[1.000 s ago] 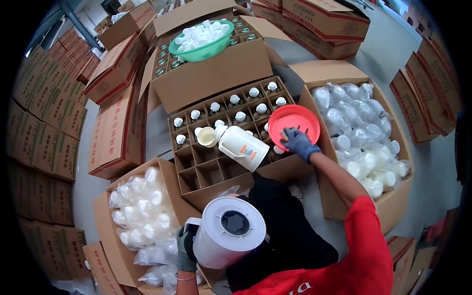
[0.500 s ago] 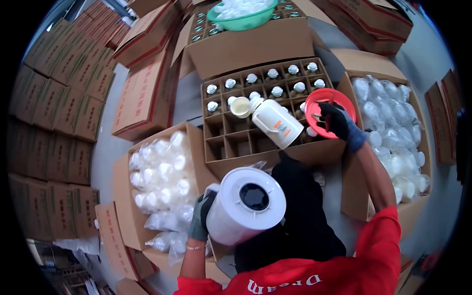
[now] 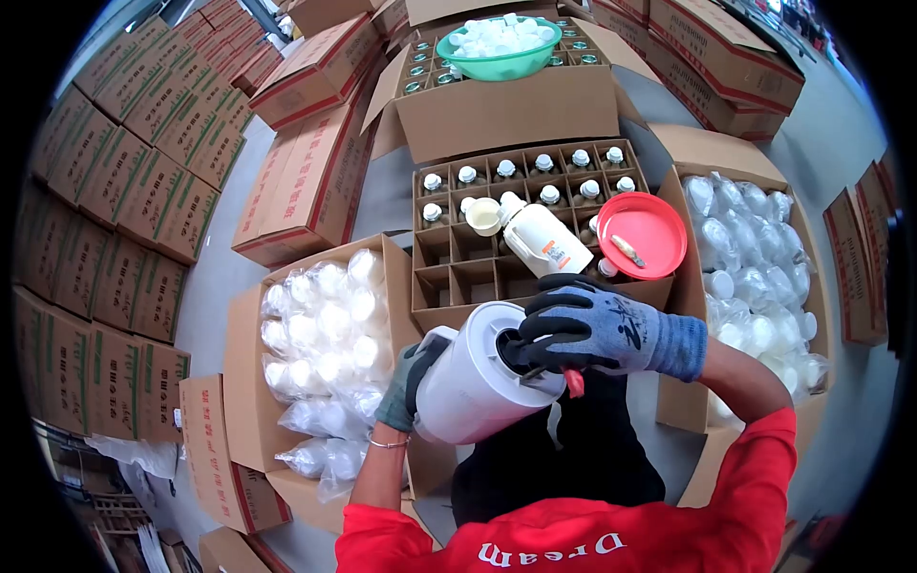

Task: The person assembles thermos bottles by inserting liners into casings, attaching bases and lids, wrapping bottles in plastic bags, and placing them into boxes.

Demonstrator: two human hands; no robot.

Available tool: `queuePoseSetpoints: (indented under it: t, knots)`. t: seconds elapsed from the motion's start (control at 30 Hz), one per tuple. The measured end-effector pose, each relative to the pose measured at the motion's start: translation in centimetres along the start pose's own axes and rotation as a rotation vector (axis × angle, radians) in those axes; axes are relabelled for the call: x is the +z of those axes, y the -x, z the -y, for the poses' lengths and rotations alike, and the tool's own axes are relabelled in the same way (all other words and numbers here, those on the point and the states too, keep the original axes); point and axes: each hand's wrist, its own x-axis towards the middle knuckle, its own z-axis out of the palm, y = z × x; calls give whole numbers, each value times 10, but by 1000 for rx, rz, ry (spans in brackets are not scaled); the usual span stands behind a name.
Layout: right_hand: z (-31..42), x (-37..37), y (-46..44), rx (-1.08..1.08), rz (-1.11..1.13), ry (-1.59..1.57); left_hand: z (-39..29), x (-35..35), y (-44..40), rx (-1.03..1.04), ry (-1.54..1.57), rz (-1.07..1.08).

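Observation:
My left hand (image 3: 406,384), in a grey-green glove, grips the handle of a large white thermos jug (image 3: 463,387). The jug lies tilted over my lap, its end with a dark round opening facing right. My right hand (image 3: 592,329), in a blue-grey glove with black fingers, is closed at that opening. From under its fingers sticks the red end of a tool (image 3: 573,382); the rest of it is hidden. A shallow red basin (image 3: 659,224) with a small slim object (image 3: 628,250) in it rests on the divided carton (image 3: 535,304). Beside it lies a white bottle (image 3: 544,239) with an orange label.
Silver-topped flasks (image 3: 549,194) stand in the carton's cells, near a cream cup (image 3: 484,217). Boxes of bagged white parts flank me at left (image 3: 244,382) and right (image 3: 688,363). Behind, a green basin (image 3: 501,67) holds white caps. Stacked cartons (image 3: 115,277) line the left.
My right hand has left the red basin and come down to the jug's opening with a red-ended tool. The jug has tilted, its opening turning to the right. My left hand keeps its grip.

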Motion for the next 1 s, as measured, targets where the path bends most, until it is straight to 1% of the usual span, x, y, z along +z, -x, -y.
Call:
queuePoseSetpoints:
  t: [0.1, 0.2, 0.23, 0.3, 0.37, 0.4, 0.47, 0.5, 0.53, 0.6, 0.63, 0.73, 0.77, 0.8, 0.87, 0.9, 0.93, 0.97, 1.0]
  knots:
    - [9, -1, -2, 3, -28, 56, -1, 5, 9, -425, 422, -16]
    - [10, 1, -1, 3, -78, 84, 4, 8, 15, -646, 663, -43]
    - [9, 3, 0, 9, -94, 87, 11, 11, 19, -528, 544, -41]
    - [13, 5, 0, -25, -38, 70, 22, 15, 25, -291, 302, -42]
    - [13, 10, -2, -53, -16, 69, 26, 12, 24, -379, 398, -25]
    - [16, 9, 0, 98, 7, 33, 23, 10, 22, -424, 447, -16]
    - [24, 8, 7, 402, 53, -33, 9, 9, 26, -434, 355, -273]
    - [28, 13, 7, 536, -63, -122, -11, 5, 26, -442, 307, -396]
    - [12, 53, 29, 709, -273, -213, -31, 0, 21, -260, 272, -491]
    - [28, 22, 12, 1232, -253, -1123, -43, -5, 10, 49, -25, -594]
    - [27, 20, 14, 1165, -288, -1053, -46, -3, 8, 35, -15, -629]
    - [23, 16, 27, 962, -374, -856, -24, 2, 17, -141, 238, -589]
    - [22, 16, 31, 892, -403, -793, -23, 3, 17, -269, 244, -588]
    - [21, 15, 33, 822, -434, -729, -16, 4, 19, -319, 264, -560]
    - [22, -3, 24, 501, -321, -270, 5, 10, 27, -422, 308, -498]
    - [25, -13, 19, 343, -260, -45, -2, 4, 24, -402, 309, -440]
    - [28, -18, 18, 183, -193, 177, -1, 5, 24, -398, 325, -426]
    - [23, -11, 20, 133, -177, 264, 1, 7, 23, -393, 341, -415]
    - [30, -16, 15, 89, -156, 279, 1, 7, 21, -389, 357, -406]
